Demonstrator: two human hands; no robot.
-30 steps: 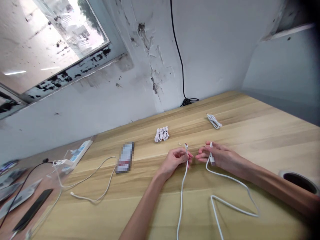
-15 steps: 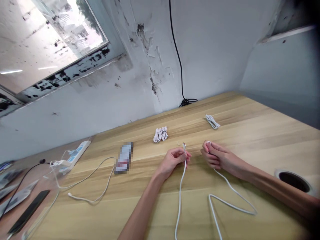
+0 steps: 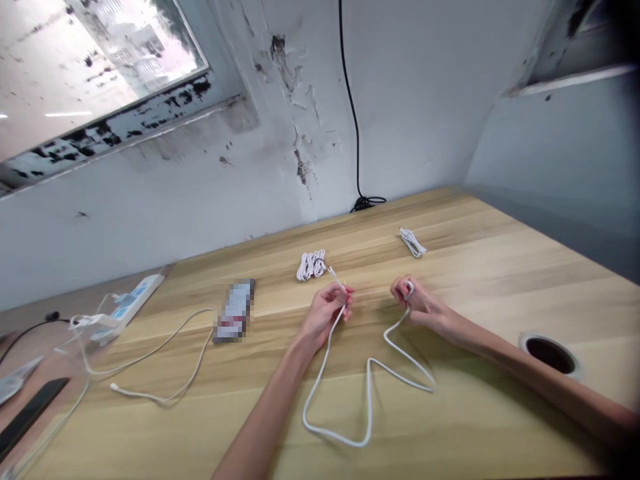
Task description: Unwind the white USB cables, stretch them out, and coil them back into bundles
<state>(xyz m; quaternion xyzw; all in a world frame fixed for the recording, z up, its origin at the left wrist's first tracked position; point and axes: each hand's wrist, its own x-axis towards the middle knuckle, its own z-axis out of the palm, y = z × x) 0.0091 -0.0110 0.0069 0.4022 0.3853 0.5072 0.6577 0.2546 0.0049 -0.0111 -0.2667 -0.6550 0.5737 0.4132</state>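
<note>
A loose white cable (image 3: 367, 393) lies in loops on the wooden table (image 3: 480, 280), and I hold it near both ends. My left hand (image 3: 326, 312) pinches one end, with the small plug sticking up past the fingers. My right hand (image 3: 417, 303) is closed round the other end, the plug showing at the fingertips. The cable's slack sags toward me between the two hands.
Two bundled white cables, one (image 3: 311, 265) in front of my left hand and one (image 3: 413, 242) farther right, rest near the wall. A blurred phone-like object (image 3: 234, 320), another loose white cable (image 3: 165, 373) and a power strip (image 3: 127, 307) lie left. A round grommet hole (image 3: 550, 353) is right. A black cord (image 3: 357, 133) hangs down the wall.
Both hands have drawn the cable ends up the table and farther apart. My right hand closed round its plug. All the slack now lies on the table in view.
</note>
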